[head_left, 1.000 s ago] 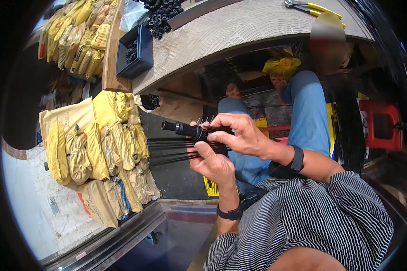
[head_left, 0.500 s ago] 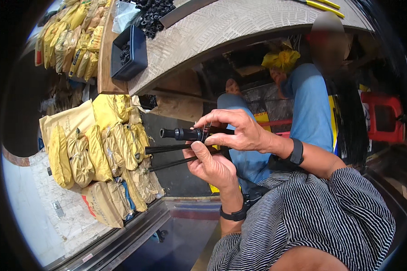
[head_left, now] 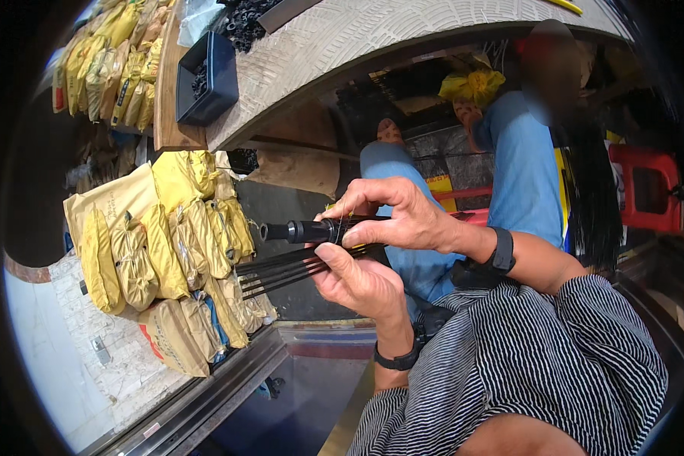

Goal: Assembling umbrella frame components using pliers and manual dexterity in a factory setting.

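Observation:
My right hand (head_left: pixel 399 216) is closed around a black stepped tube (head_left: pixel 304 230), which looks like an umbrella runner. Its narrow end points left, and the thumb and fingers pinch the wider end, where a fine wire shows. Just below, my left hand (head_left: pixel 361 283) grips several thin black rods (head_left: pixel 270 275), apparently umbrella ribs, with the thumb lying over them. They fan out to the left beneath the tube, and some run back under my right hand. The fingers hide where rods and tube meet.
Yellow and tan wrapped bundles (head_left: pixel 163 251) lie at left. A dark blue bin (head_left: pixel 219 99) of small black parts stands at the corner of the patterned worktable (head_left: pixel 342 53). Opposite are a person's jeans-clad legs (head_left: pixel 520 167). A red stool (head_left: pixel 619 156) stands at right.
Below the tube, the rods have gone from two separate groups to an even fan, with more of them visible. Both hands keep their grip. The tube sits slightly further left and lower.

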### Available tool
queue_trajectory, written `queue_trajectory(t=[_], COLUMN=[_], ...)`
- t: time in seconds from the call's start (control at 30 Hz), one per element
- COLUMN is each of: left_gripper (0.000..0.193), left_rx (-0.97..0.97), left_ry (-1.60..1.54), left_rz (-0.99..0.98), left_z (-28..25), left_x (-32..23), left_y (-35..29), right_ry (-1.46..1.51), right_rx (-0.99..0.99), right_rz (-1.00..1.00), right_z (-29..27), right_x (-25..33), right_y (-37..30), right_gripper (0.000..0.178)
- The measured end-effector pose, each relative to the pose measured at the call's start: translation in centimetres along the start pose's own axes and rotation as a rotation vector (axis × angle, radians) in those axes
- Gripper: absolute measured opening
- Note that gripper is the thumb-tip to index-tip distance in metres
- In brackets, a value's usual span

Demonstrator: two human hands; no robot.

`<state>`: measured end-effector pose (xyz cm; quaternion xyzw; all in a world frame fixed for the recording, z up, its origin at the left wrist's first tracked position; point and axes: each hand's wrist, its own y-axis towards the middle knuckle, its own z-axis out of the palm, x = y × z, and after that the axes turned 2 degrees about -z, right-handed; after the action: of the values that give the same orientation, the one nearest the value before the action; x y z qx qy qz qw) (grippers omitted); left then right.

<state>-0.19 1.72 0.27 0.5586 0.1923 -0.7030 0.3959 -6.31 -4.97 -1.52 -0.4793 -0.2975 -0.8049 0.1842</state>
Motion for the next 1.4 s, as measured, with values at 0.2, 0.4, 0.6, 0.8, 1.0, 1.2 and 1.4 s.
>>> queue_trajectory(t=[0.2, 0.4, 0.6, 0.8, 1.0, 1.2, 1.4], left_gripper=[0.034, 0.037, 0.046, 0.046, 0.050, 0.051, 0.052], left_rx=[0.029, -0.032, -0.109, -0.167, -0.112, -0.068, -0.089], left_ry=[-0.114, -0.085, 0.028, 0.027, -0.078, -0.014, 0.109], left_rz=[-0.060, -0.003, 0.043, 0.001, -0.047, -0.015, 0.051], left_z=[0.1, 0.6, 0.4, 0.2, -0.7, 0.0, -0.3], left_x=[-1.2, -2.1, -2.2, -2.0, -1.4, -1.8, -1.6], left_y=[0.1, 1.3, 2.4, 3.2, 3.8, 3.7, 3.5], right_ry=[0.054, 0.014, -0.037, -0.265, -0.315, -0.134, -0.099], right_rx=[0.004, 0.037, 0.078, 0.001, -0.055, 0.007, 0.069], right_rz=[-0.010, -0.142, -0.127, -0.274, -0.284, -0.156, -0.078], right_z=[0.2, 1.5, 2.4, 3.2, 3.5, 3.2, 2.7], right_x=[0.0, 0.4, -0.4, -1.2, -1.6, -1.6, -1.0], right_y=[0.2, 1.8, 2.9, 3.5, 3.6, 4.0, 3.9], right_gripper=[0.030, 0.027, 0.027, 0.025, 0.023, 0.023, 0.022])
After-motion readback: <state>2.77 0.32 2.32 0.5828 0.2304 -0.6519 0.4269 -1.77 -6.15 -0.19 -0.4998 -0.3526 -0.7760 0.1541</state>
